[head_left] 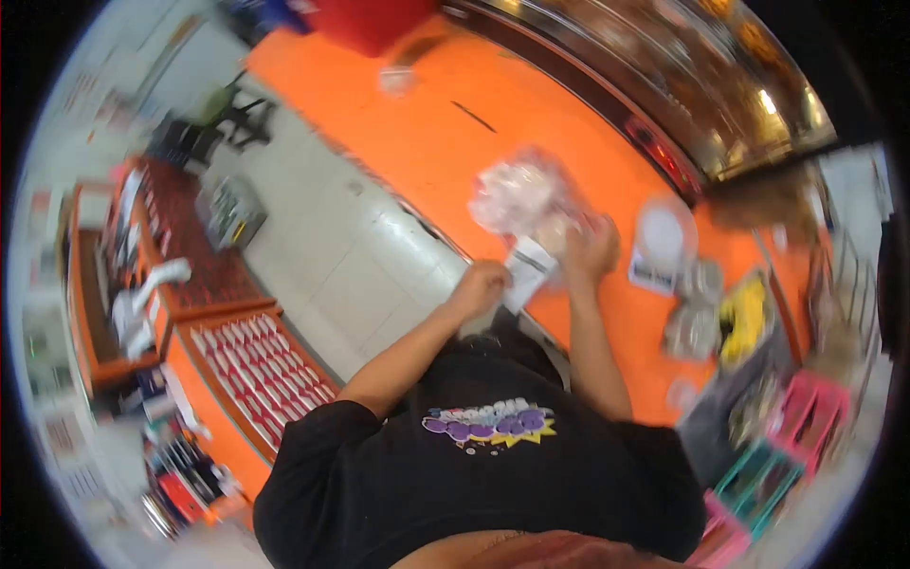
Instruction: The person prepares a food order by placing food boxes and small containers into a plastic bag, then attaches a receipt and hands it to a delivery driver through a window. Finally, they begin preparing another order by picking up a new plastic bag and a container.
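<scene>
My left hand [482, 288] has its fingers closed on the edge of a small white paper slip [530, 269] with a dark printed band. My right hand [594, 248] is at the other side, fingers curled against a clear plastic bag [518, 192] with pale, whitish contents. The bag lies on the orange counter [417, 142], just beyond the slip. Blur hides whether the right hand also touches the slip, and I cannot make out what the bag contains.
Right of my right hand are a round white lid-like item [664, 233] and clear containers [695, 327]. A yellow item [742, 321] lies beyond them. A glass display case [682, 66] borders the counter's far side. A red box [374, 24] stands at the top.
</scene>
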The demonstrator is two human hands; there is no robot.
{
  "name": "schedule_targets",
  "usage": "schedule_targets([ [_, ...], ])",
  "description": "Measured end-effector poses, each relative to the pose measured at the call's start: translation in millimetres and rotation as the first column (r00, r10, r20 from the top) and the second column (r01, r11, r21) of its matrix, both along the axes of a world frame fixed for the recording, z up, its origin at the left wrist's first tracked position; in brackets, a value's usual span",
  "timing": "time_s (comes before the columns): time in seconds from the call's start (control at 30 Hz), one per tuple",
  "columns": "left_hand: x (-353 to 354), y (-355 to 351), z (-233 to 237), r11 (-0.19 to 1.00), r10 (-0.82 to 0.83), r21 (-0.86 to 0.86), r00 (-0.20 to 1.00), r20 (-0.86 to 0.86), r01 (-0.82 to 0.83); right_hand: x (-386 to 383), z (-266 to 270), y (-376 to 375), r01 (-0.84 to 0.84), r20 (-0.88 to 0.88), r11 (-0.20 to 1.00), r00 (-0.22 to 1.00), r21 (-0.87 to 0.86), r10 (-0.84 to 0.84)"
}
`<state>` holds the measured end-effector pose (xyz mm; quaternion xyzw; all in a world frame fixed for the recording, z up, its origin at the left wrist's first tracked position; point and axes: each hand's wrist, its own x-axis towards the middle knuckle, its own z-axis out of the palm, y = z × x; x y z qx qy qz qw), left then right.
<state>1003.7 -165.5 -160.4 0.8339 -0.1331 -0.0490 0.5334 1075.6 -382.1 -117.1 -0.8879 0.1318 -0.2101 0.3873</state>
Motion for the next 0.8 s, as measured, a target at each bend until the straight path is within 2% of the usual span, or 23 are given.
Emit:
schedule_targets([
  [0.07,-11,14,-12,1.0,0.008,0.002,0.994,0.112,-0.009,18,10,-1,-0.185,0.166,0.971,0.964,-0.153,0.21],
  [0.1,-22,20,-29,0.995,0.066,0.062,0.988,0.141,-0.075,26,36,11,-0.361,0.103,0.932,0.927,-0.023,0.362],
  [0.13,-36,28,-21,0.984,0.134,0.101,0.981,0.139,-0.149,34,47,13,-0.553,0.057,0.812,0.819,-0.185,0.571],
  [0.17,-51,35,-41,0.955,0.197,0.198,0.97,0.139,-0.222,46,75,29,-0.708,0.006,0.685,0.694,-0.171,0.72],
  [0.2,-72,43,-29,0.908,0.299,0.297,0.954,0.033,-0.295,38,130,55,-0.786,-0.185,0.617,0.611,-0.029,0.77],
  [0.23,-90,58,-22,0.882,0.319,0.369,0.948,-0.01,-0.293,63,68,54,-0.73,-0.033,0.646,0.668,-0.224,0.744],
  [0.27,-111,65,-19,0.811,0.431,0.492,0.892,-0.136,-0.317,72,71,66,-0.757,-0.061,0.615,0.618,0.22,0.783],
  [0.3,-138,74,-21,0.76,0.508,0.559,0.84,-0.192,-0.332,76,68,74,-0.745,-0.049,0.6,0.615,0.292,0.787],
  [0.37,-193,87,-15,0.665,0.686,0.627,0.664,-0.298,-0.405,80,76,95,-0.759,-0.047,0.608,0.615,0.235,0.787],
  [0.43,-258,87,-11,0.586,0.807,0.619,0.449,-0.384,-0.523,71,97,118,-0.775,-0.037,0.602,0.607,0.194,0.794],
  [0.5,-321,82,-26,0.532,0.84,0.64,0.254,-0.478,-0.554,61,125,143,-0.793,-0.01,0.585,0.592,0.174,0.806],
  [0.57,-385,66,-51,0.461,0.862,0.658,0.124,-0.492,-0.595,45,154,168,-0.817,0.022,0.55,0.562,0.171,0.827],
  [0.63,-436,40,-30,0.403,0.833,0.64,-0.027,-0.552,-0.654,20,182,194,-0.842,0.05,0.51,0.525,0.176,0.849],
  [0.7,-487,19,-52,0.348,0.793,0.611,-0.124,-0.596,-0.711,-13,210,220,-0.863,0.078,0.467,0.488,0.192,0.869],
  [0.8,-555,-14,-80,0.27,0.763,0.565,-0.185,-0.619,-0.78,-78,246,260,-0.896,0.119,0.388,0.419,0.215,0.9],
])
